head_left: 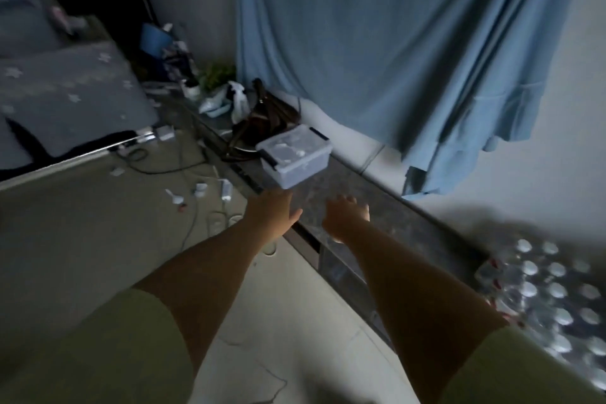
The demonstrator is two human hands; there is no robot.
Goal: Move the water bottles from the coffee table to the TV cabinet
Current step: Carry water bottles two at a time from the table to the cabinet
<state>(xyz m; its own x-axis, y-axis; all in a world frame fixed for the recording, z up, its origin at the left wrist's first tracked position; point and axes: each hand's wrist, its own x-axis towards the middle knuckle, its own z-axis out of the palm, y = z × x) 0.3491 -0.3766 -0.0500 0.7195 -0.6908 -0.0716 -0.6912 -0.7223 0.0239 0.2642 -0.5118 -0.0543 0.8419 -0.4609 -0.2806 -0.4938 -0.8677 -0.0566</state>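
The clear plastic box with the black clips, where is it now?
In the head view the clear plastic box sits on the dark cabinet top, just beyond the left hand, near the blue cloth.

Dim room, motion blur at edges, wide-angle distortion, soft focus

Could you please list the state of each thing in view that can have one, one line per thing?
Left hand: open, empty, fingers reaching toward the box.
Right hand: open, empty, above the cabinet top.
Clear plastic storage box with black latches: lid on, resting on the cabinet.
Shrink-wrapped pack of water bottles with white caps: upright, caps on, on the cabinet.
Blue cloth: hanging, draped over the wall.
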